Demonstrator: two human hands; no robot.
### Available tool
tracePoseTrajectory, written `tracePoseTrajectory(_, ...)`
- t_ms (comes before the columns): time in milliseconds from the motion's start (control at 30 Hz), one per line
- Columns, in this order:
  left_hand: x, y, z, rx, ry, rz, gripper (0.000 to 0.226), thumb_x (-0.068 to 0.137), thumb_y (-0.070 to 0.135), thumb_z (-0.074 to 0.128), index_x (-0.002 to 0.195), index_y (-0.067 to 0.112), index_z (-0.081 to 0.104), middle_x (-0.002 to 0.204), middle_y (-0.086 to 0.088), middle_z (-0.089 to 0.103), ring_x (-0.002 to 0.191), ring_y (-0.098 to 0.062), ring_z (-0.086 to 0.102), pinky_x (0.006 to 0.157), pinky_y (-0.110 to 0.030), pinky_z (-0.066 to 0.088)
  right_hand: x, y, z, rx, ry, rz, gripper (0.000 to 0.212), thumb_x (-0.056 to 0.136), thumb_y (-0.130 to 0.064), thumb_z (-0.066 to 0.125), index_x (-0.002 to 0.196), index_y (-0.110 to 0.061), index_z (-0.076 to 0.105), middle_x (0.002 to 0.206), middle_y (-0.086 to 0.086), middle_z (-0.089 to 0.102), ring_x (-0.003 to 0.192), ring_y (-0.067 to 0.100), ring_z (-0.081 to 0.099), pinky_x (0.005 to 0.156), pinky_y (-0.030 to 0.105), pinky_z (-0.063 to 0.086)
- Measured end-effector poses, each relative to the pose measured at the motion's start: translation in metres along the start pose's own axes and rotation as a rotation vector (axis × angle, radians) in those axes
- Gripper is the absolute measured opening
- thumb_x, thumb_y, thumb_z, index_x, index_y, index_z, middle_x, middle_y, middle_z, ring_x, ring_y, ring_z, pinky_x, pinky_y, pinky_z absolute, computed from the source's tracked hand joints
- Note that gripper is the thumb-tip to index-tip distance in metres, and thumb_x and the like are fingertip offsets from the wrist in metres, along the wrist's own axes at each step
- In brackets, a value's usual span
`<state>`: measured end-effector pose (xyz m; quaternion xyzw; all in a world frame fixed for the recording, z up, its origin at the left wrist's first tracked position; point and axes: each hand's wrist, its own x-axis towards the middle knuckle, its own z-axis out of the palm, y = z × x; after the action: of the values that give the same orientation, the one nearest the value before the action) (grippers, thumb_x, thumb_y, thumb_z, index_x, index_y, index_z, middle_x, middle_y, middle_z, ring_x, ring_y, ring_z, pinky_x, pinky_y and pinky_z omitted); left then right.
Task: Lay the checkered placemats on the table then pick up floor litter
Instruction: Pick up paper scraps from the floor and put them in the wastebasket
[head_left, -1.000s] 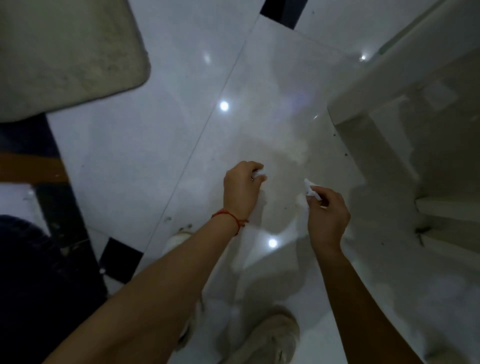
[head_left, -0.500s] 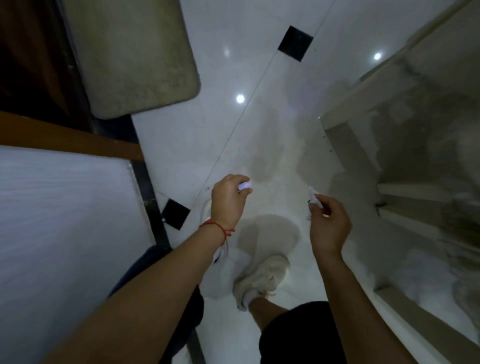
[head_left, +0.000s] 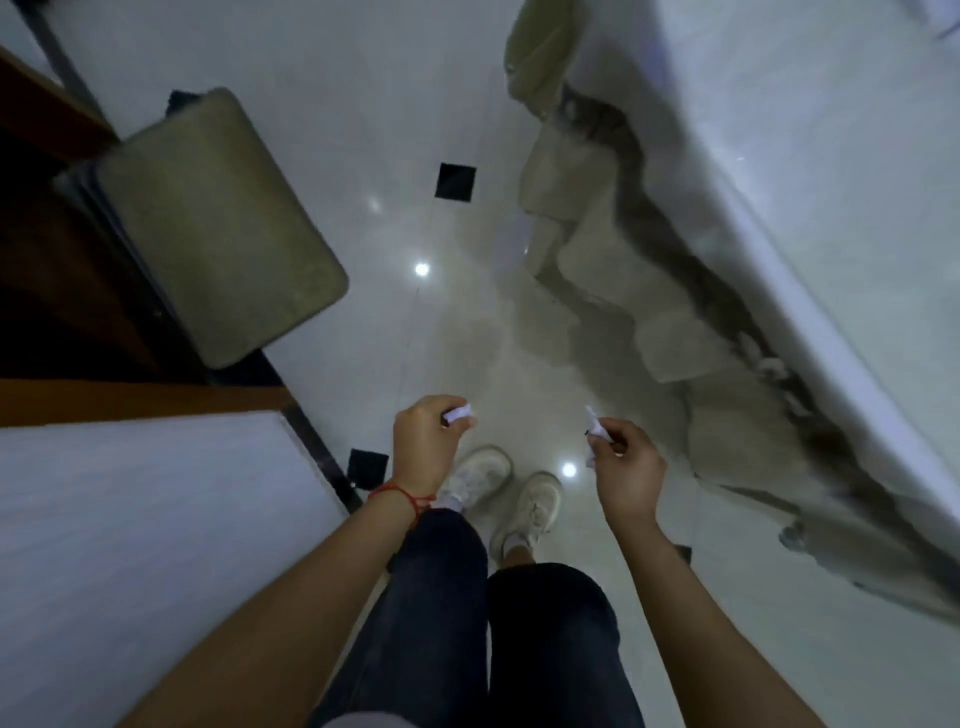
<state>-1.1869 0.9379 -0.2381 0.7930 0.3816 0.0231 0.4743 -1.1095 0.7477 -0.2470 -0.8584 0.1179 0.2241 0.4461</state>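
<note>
My left hand (head_left: 427, 441), a red string at its wrist, is closed around a small crumpled white paper scrap (head_left: 459, 413) that sticks out between thumb and forefinger. My right hand (head_left: 623, 462) pinches another white paper scrap (head_left: 594, 422) at its fingertips. Both hands hang well above the glossy white tiled floor (head_left: 395, 130), over my two pale shoes (head_left: 535, 501). No placemat is visible in this view.
A white surface with a wooden edge (head_left: 140, 545) fills the lower left. A grey-green padded seat (head_left: 218, 223) stands at the left. The pale table edge (head_left: 810, 208) and its carved stone-like base (head_left: 654, 306) run down the right. Small black inlay tiles (head_left: 455, 181) dot the floor.
The view has risen from close to the floor to standing height. Both hands lifted with it, still holding their paper scraps. My legs and shoes have come into view below.
</note>
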Motion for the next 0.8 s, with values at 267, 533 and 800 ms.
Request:
tracePoseTrajectory(267,-0.018,0.048,-0.008,0.143,-0.381,0.238,0.004,0.077,0.001,0.068,0.077,-0.001,0.071,0.078,-0.005,0.065,0.072,-0.007,0.058,0.07,-0.016,0.046,-0.082,0.023,-0.071,0.177,0.345,0.2,0.005,0.085,-0.011,0.061,0.082,-0.015,0.061,0.083,0.011,0.063,0.073,0.019,0.058,0.061,0.005,0.042)
tracePoseTrajectory(533,-0.047,0.118,0.022,0.265,-0.707,0.457,0.009,0.077,0.003,0.069,0.085,0.001,0.071,0.087,-0.009,0.069,0.082,-0.019,0.062,0.073,-0.012,0.047,-0.188,0.048,-0.114,0.364,0.738,0.404,0.005,0.085,-0.006,0.06,0.081,-0.005,0.064,0.074,0.008,0.06,0.062,0.006,0.053,0.056,0.001,0.039)
tracePoseTrajectory(800,-0.149,0.168,0.077,0.445,-1.033,0.7,0.012,0.08,0.011,0.068,0.087,0.001,0.071,0.082,-0.005,0.066,0.077,-0.017,0.059,0.072,-0.026,0.045,-0.314,0.107,-0.141,0.533,1.081,0.672,0.009,0.085,-0.006,0.059,0.09,-0.002,0.065,0.08,0.009,0.061,0.075,0.023,0.056,0.059,0.018,0.036)
